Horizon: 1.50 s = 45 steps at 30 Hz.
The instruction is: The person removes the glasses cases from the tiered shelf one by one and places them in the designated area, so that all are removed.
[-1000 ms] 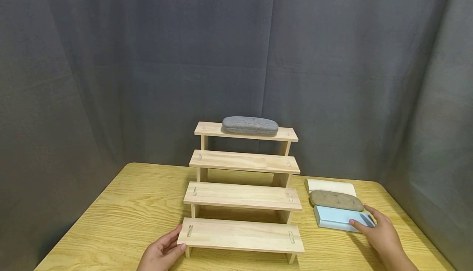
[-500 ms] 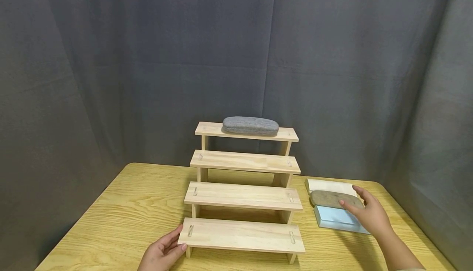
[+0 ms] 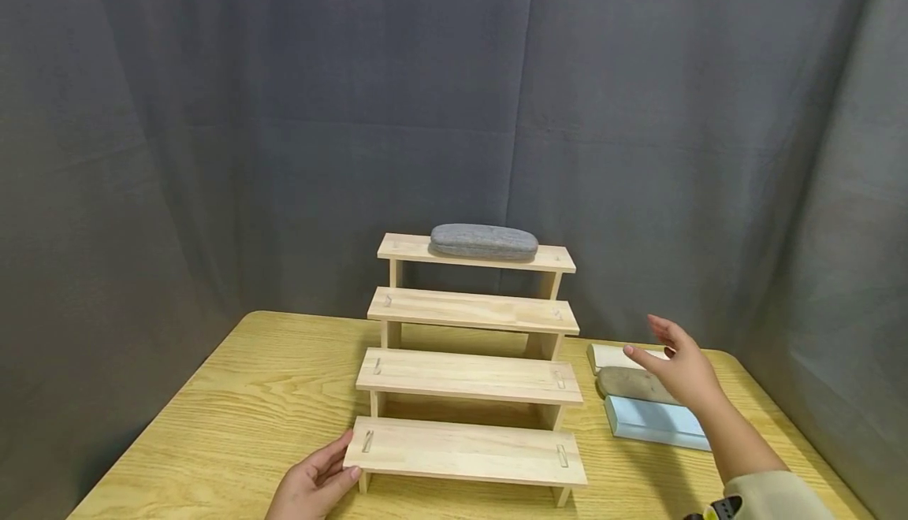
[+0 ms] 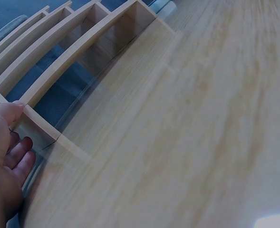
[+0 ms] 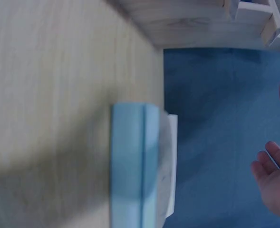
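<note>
A four-step wooden display stand (image 3: 468, 374) stands on the table. My left hand (image 3: 312, 479) holds the left end of its lowest step, thumb at the front corner and fingers along the side; the left wrist view shows this hand (image 4: 6, 152) at the corner too. On the top step lies a grey glasses case (image 3: 485, 242). My right hand (image 3: 681, 366) is raised over the cases at the right, fingers spread and holding nothing. Below it lie a light blue case (image 3: 656, 423), a brown glasses case (image 3: 627, 384) and a cream case (image 3: 610, 356), partly hidden by the hand.
The wood-grain table (image 3: 234, 417) extends to both sides of the stand. A dark grey curtain (image 3: 355, 110) hangs behind and at the sides. A watch (image 3: 716, 509) shows at the right sleeve.
My right hand has risen from the light blue case, moving back and left past the brown one. The left hand keeps its hold on the stand; the cases stay where they were.
</note>
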Tool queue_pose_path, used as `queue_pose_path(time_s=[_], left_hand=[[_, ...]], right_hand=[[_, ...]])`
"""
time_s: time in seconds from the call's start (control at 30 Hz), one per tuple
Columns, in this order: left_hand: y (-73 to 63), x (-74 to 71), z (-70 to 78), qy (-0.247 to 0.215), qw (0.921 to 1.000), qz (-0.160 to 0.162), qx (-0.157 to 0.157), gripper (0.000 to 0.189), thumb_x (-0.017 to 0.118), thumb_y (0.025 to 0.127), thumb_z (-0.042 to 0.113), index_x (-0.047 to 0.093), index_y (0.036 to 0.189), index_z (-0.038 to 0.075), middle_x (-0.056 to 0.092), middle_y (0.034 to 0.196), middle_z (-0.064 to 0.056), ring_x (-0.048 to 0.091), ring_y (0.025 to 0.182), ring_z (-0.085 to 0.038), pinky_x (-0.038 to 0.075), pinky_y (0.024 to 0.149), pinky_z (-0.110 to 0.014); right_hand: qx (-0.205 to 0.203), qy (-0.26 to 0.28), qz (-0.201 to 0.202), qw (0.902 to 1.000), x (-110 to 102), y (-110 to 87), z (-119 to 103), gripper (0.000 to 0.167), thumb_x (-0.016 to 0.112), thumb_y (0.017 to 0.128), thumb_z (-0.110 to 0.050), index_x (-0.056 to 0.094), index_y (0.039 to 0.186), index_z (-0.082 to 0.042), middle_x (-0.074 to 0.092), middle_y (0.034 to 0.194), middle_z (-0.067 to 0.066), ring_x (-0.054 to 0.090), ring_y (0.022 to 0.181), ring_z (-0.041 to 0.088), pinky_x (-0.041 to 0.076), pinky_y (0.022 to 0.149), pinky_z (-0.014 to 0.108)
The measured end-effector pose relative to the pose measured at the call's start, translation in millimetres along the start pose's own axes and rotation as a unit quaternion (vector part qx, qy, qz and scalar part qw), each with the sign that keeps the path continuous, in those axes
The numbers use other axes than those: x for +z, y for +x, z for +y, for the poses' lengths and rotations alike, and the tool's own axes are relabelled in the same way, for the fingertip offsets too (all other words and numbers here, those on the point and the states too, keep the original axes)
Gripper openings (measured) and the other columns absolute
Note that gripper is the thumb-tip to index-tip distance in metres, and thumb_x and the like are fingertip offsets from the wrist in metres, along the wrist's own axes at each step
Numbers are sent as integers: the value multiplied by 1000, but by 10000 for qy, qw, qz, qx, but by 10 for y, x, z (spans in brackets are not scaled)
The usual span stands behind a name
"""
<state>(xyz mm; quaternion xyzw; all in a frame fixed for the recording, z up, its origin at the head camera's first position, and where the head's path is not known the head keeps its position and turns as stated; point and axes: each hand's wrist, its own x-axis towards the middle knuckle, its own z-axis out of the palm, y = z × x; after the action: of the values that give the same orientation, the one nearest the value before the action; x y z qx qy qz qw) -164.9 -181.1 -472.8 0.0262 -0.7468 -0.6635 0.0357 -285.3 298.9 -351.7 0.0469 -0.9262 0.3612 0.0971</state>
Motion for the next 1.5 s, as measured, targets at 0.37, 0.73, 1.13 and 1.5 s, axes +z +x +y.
queue_pose_path(time_s=[0.37, 0.73, 1.13, 1.5], left_hand=[[-1, 4, 19, -26, 10000, -31, 45, 57, 72, 88, 11, 50, 138, -8, 56, 135, -27, 65, 112, -23, 56, 86, -21], [-14, 10, 46, 22, 10000, -27, 18, 59, 74, 87, 11, 50, 137, -8, 57, 134, -28, 65, 111, -24, 56, 86, -21], [-10, 9, 39, -2, 10000, -26, 52, 59, 74, 86, 8, 50, 137, -10, 57, 132, -29, 66, 109, -21, 56, 84, -20], [1, 12, 20, -51, 9999, -50, 106, 60, 74, 86, 10, 49, 136, -12, 55, 135, -30, 65, 111, -24, 56, 85, -20]], right_hand=[[-45, -21, -209, 9998, 33, 194, -400, 98, 67, 87, -57, 22, 155, -4, 27, 156, 30, 27, 141, 50, 28, 116, 60], [-254, 103, -258, 9993, 36, 363, -678, 99, 68, 85, -59, 22, 156, -8, 26, 158, 26, 25, 144, 47, 26, 117, 59], [-414, 162, -177, 9989, 63, 583, -1028, 91, 69, 88, -51, 23, 157, -11, 25, 160, 21, 23, 146, 44, 26, 117, 59], [-576, 292, -207, 9977, 138, 792, -1308, 88, 70, 89, -47, 25, 156, -13, 26, 161, 18, 23, 148, 39, 28, 117, 59]])
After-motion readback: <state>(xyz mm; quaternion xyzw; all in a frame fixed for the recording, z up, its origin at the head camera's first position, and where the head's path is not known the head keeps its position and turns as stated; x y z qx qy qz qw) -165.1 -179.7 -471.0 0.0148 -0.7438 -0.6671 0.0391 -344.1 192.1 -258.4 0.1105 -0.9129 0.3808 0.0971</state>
